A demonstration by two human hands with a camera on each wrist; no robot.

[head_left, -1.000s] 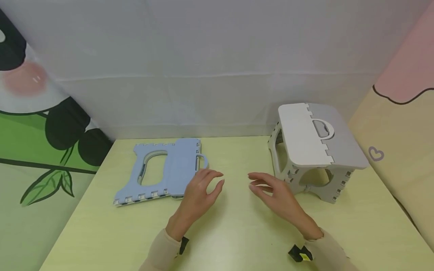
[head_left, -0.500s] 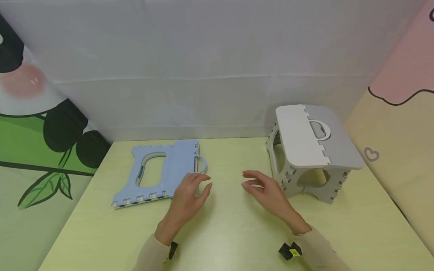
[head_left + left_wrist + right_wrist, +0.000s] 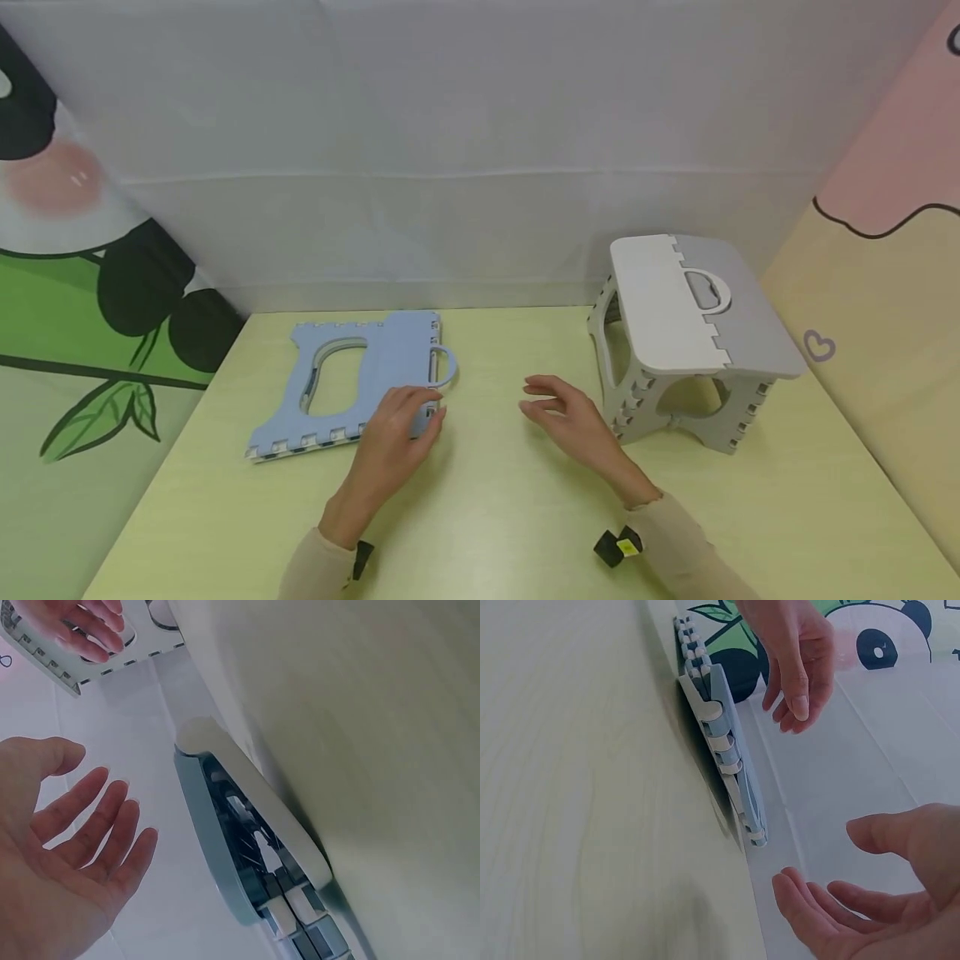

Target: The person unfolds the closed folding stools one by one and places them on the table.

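Note:
A blue folding stool [image 3: 401,358] lies folded flat on the table, its loop handle [image 3: 452,367] pointing right. My left hand [image 3: 393,437] hovers by the stool's near right corner, overlapping it in the head view, fingers loosely bent and holding nothing. In the left wrist view the folded stool [image 3: 247,825] shows edge-on beyond the fingers. My right hand [image 3: 570,421] is held in the air to the left of a white and grey folding stool [image 3: 675,308], which stands unfolded on its legs. Nothing is between the right hand's relaxed fingers [image 3: 817,915].
The pale yellow-green table [image 3: 487,533] reaches back to a white cloth wall [image 3: 480,225]. A panda-print curtain [image 3: 97,292] borders the left side, and a beige and pink one [image 3: 885,292] the right. Small black devices [image 3: 618,546] sit at both wrists.
Both hands have drifted left and slightly toward the person's body, the left one more in front of the blue stool. Both stools stay where they were; the head view has shifted slightly.

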